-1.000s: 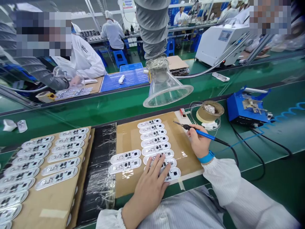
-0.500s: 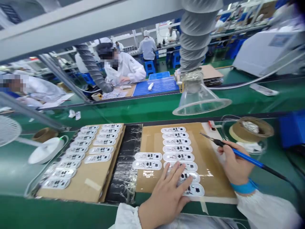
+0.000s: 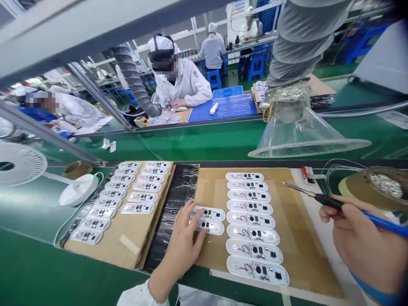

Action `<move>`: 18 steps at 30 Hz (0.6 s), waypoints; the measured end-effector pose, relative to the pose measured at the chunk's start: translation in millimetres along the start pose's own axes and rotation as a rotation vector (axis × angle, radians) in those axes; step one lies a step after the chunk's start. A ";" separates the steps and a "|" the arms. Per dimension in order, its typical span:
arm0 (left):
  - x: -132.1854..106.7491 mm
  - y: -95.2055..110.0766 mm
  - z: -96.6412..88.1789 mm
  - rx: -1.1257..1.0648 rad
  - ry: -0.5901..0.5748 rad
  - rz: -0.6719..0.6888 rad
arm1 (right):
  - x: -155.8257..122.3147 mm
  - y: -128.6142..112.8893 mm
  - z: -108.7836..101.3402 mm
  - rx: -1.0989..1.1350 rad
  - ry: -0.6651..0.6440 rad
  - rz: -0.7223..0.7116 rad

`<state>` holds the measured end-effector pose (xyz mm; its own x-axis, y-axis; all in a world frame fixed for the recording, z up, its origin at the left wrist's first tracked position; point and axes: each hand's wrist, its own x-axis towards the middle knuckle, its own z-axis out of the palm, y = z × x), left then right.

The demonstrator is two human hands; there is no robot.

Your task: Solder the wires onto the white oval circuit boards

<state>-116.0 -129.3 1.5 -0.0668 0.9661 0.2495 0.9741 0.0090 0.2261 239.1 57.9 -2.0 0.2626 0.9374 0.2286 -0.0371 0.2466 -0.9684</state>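
Observation:
My right hand [image 3: 366, 238] is closed round a soldering iron [image 3: 347, 209] with a blue handle, its metal tip pointing left over the cardboard's right side. My left hand [image 3: 183, 236], fingers apart, rests on the left ends of two white oval casings with circuit boards, the upper casing [image 3: 212, 213] and the lower casing [image 3: 213, 227]. Its fingertips hide those ends. To their right runs a column of several similar casings [image 3: 255, 234] with thin wires and black components. All of them lie flat on a brown cardboard sheet [image 3: 302, 255].
More casings [image 3: 137, 208] lie in two columns on a cardboard stack [image 3: 111, 250] at left. A small white fan [image 3: 78, 189] stands beyond it. A clear extraction hood [image 3: 299, 131] hangs overhead. At right is a wire-filled roll [image 3: 376, 187]. Co-workers [image 3: 188, 80] sit across the bench.
My left hand has moved left, from the lower casings of the right column to the two casings beside it. The view has shifted, and the soldering iron remains in my right hand.

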 end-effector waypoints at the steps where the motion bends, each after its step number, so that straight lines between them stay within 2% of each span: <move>1: 3.2 -1.9 -1.0 -0.008 -0.047 0.032 | 6.9 -1.0 1.3 0.065 -0.033 0.051; 5: 16.9 -9.3 -3.4 -0.021 -0.171 0.159 | 25.6 3.6 13.9 0.205 -0.074 0.160; 10: 24.2 -25.4 2.0 0.000 -0.172 0.248 | 23.3 20.0 29.4 0.205 0.046 0.166; 14: 26.1 -28.9 2.2 -0.010 -0.191 0.260 | 19.4 24.8 20.9 0.180 0.081 0.133; 18: 31.9 -24.5 -0.4 -0.033 -0.224 0.224 | 23.0 27.3 13.7 0.158 0.147 0.175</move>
<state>-142.1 -98.8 4.3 0.2014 0.9759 0.0841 0.9515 -0.2153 0.2197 230.9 89.5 -21.9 0.3754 0.9263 0.0317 -0.2405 0.1304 -0.9618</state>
